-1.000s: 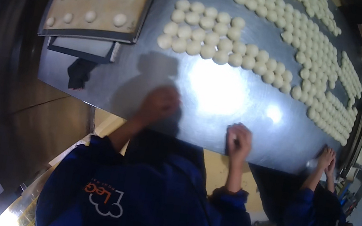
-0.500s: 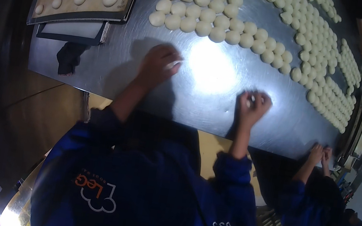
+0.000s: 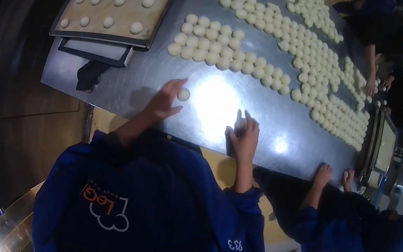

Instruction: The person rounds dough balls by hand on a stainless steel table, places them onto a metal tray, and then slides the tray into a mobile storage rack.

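A pale round dough ball (image 3: pixel 183 94) sits on the metal table beside my left hand (image 3: pixel 163 100). That hand is open, its fingers stretched past the ball and its thumb apart on the near side. To the right, my right hand (image 3: pixel 247 139) is also open, with thumb and fingers spread around another dough ball (image 3: pixel 240 124), which is partly hidden and in shadow. Beyond my hands, dough balls stand in close rows (image 3: pixel 223 62) on the table.
At the left, a lined baking tray (image 3: pixel 101 34) carries several spaced dough balls. A dark cloth (image 3: pixel 90 75) lies below it. More dough balls (image 3: pixel 321 66) cover the table's right side. A co-worker's hands (image 3: pixel 324 174) rest at the near edge; another co-worker's arm (image 3: pixel 370 73) reaches in at far right.
Both my hands have gone from curled around dough to spread fingers, uncovering the left ball and part of the right one. The whole view has shifted, and co-workers' hands now show at the far side.
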`<state>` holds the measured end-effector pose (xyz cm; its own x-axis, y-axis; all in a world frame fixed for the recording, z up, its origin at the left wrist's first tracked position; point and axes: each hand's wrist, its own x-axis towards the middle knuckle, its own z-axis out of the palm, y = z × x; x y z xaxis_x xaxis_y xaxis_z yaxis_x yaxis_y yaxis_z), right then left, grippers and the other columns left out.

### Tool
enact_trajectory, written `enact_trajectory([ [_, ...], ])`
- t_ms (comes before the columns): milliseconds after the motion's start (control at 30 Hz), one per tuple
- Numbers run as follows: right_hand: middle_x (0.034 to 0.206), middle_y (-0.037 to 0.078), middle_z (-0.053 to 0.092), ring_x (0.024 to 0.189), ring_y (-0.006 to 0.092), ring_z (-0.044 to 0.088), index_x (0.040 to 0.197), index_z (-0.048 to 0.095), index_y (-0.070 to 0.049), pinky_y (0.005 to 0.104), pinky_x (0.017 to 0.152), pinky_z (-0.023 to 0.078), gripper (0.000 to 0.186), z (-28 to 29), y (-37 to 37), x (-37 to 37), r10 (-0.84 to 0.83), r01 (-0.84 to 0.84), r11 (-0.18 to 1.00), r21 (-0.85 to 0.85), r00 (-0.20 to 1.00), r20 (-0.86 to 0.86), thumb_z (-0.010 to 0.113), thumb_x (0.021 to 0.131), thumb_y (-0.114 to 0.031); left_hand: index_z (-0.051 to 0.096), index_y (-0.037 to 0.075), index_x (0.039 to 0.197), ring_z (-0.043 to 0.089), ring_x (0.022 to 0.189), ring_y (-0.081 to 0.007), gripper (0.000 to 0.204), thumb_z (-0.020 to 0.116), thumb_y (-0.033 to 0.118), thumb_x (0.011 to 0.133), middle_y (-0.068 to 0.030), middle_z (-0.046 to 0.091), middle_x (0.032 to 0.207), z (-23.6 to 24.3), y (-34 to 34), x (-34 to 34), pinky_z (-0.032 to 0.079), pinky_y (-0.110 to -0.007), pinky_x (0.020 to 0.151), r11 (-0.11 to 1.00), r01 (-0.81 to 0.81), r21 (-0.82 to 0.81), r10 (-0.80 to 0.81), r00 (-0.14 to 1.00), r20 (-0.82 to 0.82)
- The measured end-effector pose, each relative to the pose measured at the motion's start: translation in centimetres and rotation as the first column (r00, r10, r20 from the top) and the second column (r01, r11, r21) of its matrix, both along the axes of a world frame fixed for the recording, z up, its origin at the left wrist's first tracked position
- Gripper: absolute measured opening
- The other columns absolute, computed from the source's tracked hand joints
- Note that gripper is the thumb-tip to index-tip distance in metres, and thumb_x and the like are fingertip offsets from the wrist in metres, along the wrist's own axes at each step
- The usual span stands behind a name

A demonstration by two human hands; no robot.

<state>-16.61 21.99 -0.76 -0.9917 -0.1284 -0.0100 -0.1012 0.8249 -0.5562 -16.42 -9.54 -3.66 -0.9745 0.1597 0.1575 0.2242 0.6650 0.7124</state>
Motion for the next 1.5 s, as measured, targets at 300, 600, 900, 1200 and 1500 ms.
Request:
enact_trajectory([
  [300, 0.104, 0.008, 0.067, 0.091, 0.0147, 0.064, 0.115, 0.066, 0.000, 0.0296, 0.080, 0.053, 0.032, 3.7, 0.7, -6.2, 0.328, 0.056, 0.853, -0.520, 0.717, 0.615, 0.074, 0.085, -0.009, 0.051, 0.004, 0.129, 0.062, 0.100, -0.0324, 0.063, 0.074, 0.007, 0.070, -0.0154, 0.064, 0.109, 1.3, -3.9, -3.4, 0.049, -0.039, 0.087, 0.965, 0.189, 0.180, -0.239, 0.919, 0.313],
  [600, 0.117, 0.013, 0.067, 0.106, 0.0200, 0.064, 0.120, 0.064, -0.004, 0.0325, 0.092, 0.050, 0.045, 9.2, -30.4, -23.5, 0.340, -0.301, 0.886, -0.352, 0.939, 0.053, 0.079, 0.080, -0.018, 0.037, 0.008, 0.144, 0.057, 0.105, -0.0242, 0.081, 0.074, -0.001, 0.073, -0.0139, 0.051, 0.124, 11.0, -23.9, 2.7, 0.050, -0.035, 0.092, 0.890, -0.160, 0.426, 0.061, 0.970, 0.237],
  [900, 0.121, 0.014, 0.058, 0.120, 0.0356, 0.051, 0.121, 0.062, -0.018, 0.0497, 0.101, 0.038, 0.057, 1.5, -45.7, -37.7, 0.204, -0.125, 0.902, 0.412, 0.967, -0.154, 0.082, 0.069, -0.031, 0.038, 0.009, 0.144, 0.060, 0.104, -0.0267, 0.080, 0.073, -0.001, 0.073, -0.0125, 0.054, 0.119, 14.3, -37.8, 1.1, 0.048, -0.038, 0.094, 0.823, -0.345, 0.452, 0.259, 0.935, 0.243],
  [1200, 0.120, 0.023, 0.052, 0.113, 0.0414, 0.050, 0.116, 0.057, 0.001, 0.0503, 0.097, 0.041, 0.045, 5.9, -32.1, -18.4, 0.003, 0.020, 0.998, 0.055, 0.917, -0.399, 0.076, 0.080, -0.021, 0.045, 0.009, 0.137, 0.059, 0.109, -0.0355, 0.066, 0.067, -0.003, 0.076, -0.0154, 0.059, 0.115, 10.9, -38.5, -23.0, 0.049, -0.042, 0.091, 0.961, -0.173, 0.217, 0.169, 0.985, 0.036],
  [1500, 0.121, 0.008, 0.056, 0.110, 0.0229, 0.054, 0.110, 0.064, -0.011, 0.0407, 0.087, 0.048, 0.025, 6.2, -17.1, 4.7, -0.690, 0.678, 0.721, -0.143, 0.722, -0.054, 0.069, 0.086, -0.008, 0.026, 0.017, 0.154, 0.052, 0.126, -0.0373, 0.091, 0.072, 0.010, 0.076, -0.0214, 0.055, 0.135, 5.1, -35.2, -32.8, 0.040, -0.044, 0.108, 0.965, -0.024, -0.259, 0.057, 0.991, 0.118],
])
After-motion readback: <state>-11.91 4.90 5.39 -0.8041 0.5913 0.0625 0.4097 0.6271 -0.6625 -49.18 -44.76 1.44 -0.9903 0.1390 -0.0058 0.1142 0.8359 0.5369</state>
